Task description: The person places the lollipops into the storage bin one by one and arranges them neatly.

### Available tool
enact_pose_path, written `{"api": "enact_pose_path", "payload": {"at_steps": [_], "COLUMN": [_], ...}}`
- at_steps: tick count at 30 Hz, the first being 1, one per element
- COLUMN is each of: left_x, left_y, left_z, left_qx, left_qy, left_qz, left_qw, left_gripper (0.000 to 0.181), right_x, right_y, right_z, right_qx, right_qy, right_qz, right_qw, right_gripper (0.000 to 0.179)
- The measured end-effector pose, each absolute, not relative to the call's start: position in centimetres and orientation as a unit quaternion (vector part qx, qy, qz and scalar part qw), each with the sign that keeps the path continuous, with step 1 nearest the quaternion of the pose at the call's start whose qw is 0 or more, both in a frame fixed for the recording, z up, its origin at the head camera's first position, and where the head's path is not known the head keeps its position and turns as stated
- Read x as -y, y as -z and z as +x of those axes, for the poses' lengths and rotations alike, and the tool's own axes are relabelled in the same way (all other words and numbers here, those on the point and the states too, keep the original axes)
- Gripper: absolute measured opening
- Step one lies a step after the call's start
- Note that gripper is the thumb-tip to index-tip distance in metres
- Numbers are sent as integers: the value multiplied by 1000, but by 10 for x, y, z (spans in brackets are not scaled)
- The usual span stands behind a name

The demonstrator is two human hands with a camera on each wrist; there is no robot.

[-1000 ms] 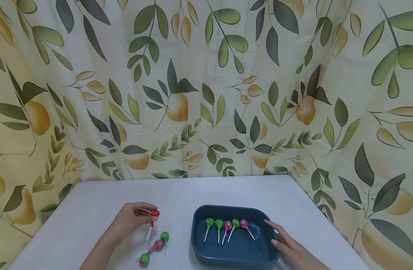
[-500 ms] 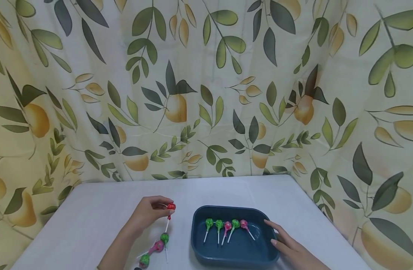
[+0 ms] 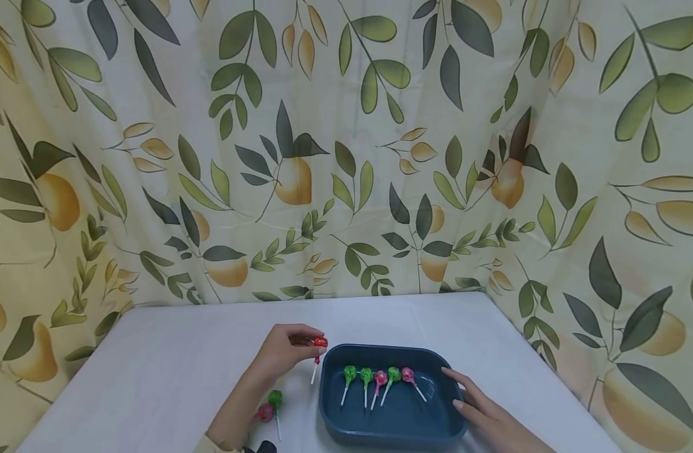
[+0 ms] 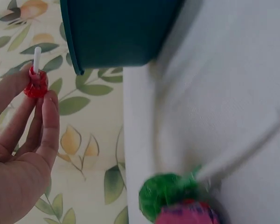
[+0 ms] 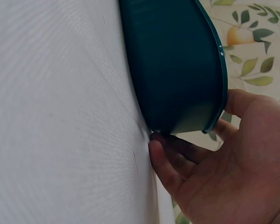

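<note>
Pinching a red lollipop by its wrapped head, the left hand keeps thumb and fingers narrow, with the stick pointing down just beside the tray's left rim. The right hand is spread wide, touching the right end of the blue tray.

The lollipop should prove light and hard, its wrapper perhaps a little slippery and its thin stick likely to bend or snap under a sideways push. The round head looks the surest hold; the stick would suit a fingertip pinch. The tray seems stiff and probably slides easily, so its rim or end wall is the place to steady it.

Inside lie three green lollipops and two pink lollipops in a row. A green lollipop and a pink one touch on the worktop, covered in smooth white. A fruit-and-leaf curtain hangs behind.
</note>
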State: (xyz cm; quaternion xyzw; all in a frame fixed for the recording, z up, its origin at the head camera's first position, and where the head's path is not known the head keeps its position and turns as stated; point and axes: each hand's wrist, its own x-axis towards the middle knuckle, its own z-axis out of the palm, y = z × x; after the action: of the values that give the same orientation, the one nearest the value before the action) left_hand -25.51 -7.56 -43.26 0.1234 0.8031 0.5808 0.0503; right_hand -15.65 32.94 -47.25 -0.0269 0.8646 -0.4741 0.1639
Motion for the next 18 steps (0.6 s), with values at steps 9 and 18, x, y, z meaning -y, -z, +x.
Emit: {"api": "enact_pose_path", "payload": {"at_steps": [9,18], "left_x": [55,34], "left_y": [427,429], "left_z": [-258,-259], "left_qx": [-799,-794], "left_qy": [-582,-587], "left_qz": [142,148], "left_qw": [50,57], "left_gripper": [25,25], "right_x": [-327,-327], "right_y": [471,471], "right_z": [-155,-156], "right_qx": [-862,-865], "right_qy": [477,473], "right_qz": [-37,-26], "right_qw": [165,165], "right_gripper": [64,66]}}
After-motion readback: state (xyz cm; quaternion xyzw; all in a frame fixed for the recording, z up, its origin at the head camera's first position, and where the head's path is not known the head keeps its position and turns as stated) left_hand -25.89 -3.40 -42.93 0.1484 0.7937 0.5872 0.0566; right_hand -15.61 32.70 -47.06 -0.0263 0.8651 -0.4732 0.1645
